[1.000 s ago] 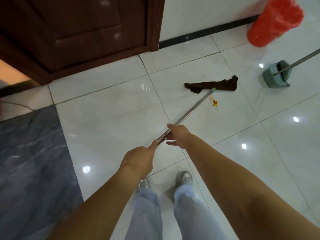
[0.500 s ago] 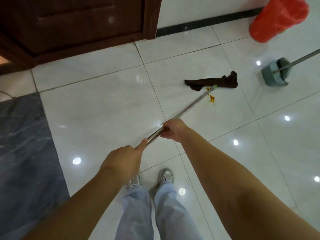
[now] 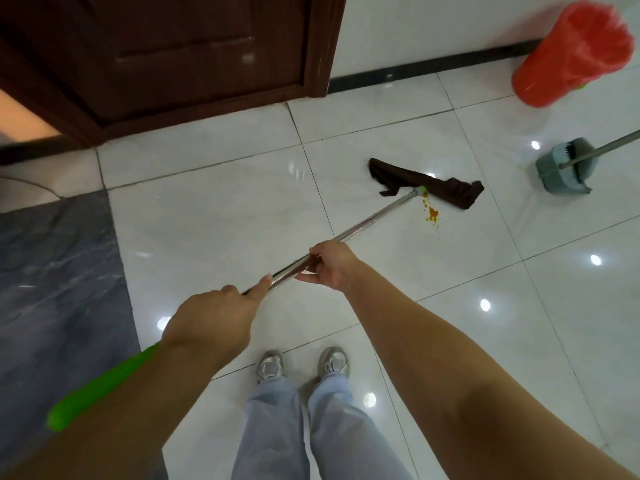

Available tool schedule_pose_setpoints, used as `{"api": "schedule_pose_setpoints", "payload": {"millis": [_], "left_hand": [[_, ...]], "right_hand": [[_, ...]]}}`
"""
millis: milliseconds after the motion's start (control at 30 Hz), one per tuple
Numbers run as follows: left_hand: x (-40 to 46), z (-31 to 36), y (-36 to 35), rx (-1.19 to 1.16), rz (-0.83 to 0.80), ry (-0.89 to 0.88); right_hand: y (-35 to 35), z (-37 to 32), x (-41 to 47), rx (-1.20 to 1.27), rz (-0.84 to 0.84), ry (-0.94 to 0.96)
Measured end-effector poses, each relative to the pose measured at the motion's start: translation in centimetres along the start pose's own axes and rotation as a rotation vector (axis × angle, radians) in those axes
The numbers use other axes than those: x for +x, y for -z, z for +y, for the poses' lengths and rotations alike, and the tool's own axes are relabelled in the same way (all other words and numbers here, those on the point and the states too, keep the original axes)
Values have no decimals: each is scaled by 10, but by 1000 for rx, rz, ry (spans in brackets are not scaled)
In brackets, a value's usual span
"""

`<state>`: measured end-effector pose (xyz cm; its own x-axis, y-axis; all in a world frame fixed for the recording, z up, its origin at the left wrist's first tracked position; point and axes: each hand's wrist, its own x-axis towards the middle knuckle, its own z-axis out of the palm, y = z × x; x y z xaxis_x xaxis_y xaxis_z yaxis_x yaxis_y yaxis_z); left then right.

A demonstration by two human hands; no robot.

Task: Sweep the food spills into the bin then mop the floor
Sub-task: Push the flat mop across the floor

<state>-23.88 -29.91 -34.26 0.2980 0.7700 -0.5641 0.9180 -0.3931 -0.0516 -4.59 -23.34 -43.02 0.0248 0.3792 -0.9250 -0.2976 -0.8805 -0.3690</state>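
Both hands, left (image 3: pixel 211 320) and right (image 3: pixel 332 265), grasp the mop pole (image 3: pixel 374 218). Its brown cloth (image 3: pixel 446 188) lies on the floor (image 3: pixel 214 220), just beside an orange spill (image 3: pixel 432 214).

Mop cloth (image 3: pixel 429 185) lies just behind spill (image 3: pixel 431 213); bin (image 3: pixel 568 60) far right.

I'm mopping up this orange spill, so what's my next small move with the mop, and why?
Probably draw the mop cloth back toward you over the orange stain. The stain lies just on your side of the cloth, uncovered, and both the left hand and right hand already grip the pole.
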Motion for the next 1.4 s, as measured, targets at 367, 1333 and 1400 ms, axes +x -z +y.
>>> {"api": "schedule_pose_setpoints", "payload": {"millis": [367, 1333, 1400], "left_hand": [[-9, 15, -18, 9, -1, -78], [-43, -180, -33, 208, 99, -191], [-40, -171, -32, 164, 107, -180]], "right_hand": [[-3, 13, 4, -157, 107, -37], [-185, 66, -2, 313, 256, 88], [-175, 63, -1, 328, 264, 89]]}}
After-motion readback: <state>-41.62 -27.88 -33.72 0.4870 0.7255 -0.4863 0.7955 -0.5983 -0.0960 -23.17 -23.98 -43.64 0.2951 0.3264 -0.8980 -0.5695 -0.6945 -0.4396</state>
